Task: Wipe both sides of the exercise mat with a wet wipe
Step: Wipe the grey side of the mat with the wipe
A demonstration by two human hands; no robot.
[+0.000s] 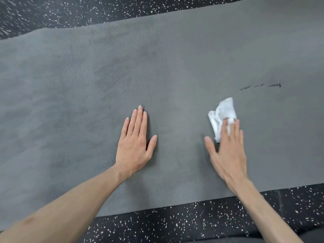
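Black rubber gym floor (175, 223), flecked with white, runs along the near and far edges of the view. Laid flat across it, filling almost the whole picture from left to right, is a grey exercise mat (105, 71) with a fine wavy ribbed texture. Darker, cloudy patches spread over its left and middle parts, which look like damp from wiping; the right part looks paler and drier. A short row of dark scuff marks (261, 86) sits on the mat toward the right, a little beyond the wipe.

Two bare forearms reach in from the bottom of the view. The left hand (135, 146) lies palm down on the middle of the mat, fingers (139, 120) straight and close together, thumb out to the side, holding nothing; it seems to steady the mat. The right hand (228, 151) is slightly blurred, its straight fingers pressing down on a crumpled white wet wipe (221, 113), which lies on the mat just beyond the fingertips and partly under them. Whether any finger curls around the wipe cannot be told.

Judging from this, the step in hand is wiping the upward face, with the damp area reaching about as far as the right hand. The next move likely calls for sweeping the wipe rightward over the paler stretch and the scuff marks, then turning the mat over for its other side.
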